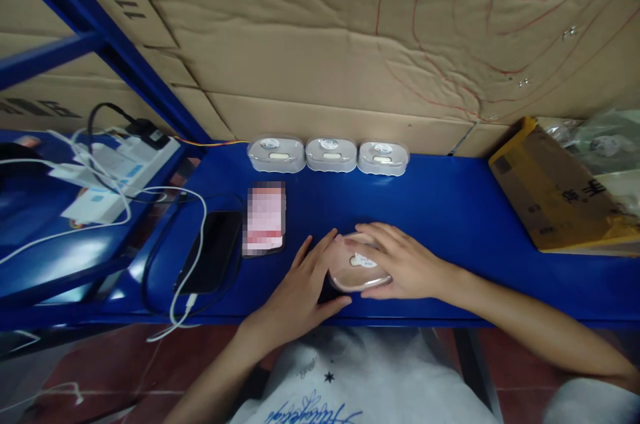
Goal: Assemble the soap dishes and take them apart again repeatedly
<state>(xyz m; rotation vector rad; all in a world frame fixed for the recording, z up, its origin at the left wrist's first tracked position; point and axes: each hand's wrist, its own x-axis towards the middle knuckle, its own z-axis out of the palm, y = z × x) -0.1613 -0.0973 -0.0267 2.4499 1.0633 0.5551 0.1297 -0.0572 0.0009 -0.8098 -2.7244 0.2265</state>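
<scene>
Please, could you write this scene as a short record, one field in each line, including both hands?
Surface: blue tabletop
Right grip: over an oval case, fingers at its far side, thumb at its near edge
Left grip: spread open at the case's left side; contact unclear
Back row: three clear-covered cases, side by side
Left area: pink-screened phone, pixelated; dark device; power strip with cables
Right area: carton with yellow tape
Background: cardboard
</scene>
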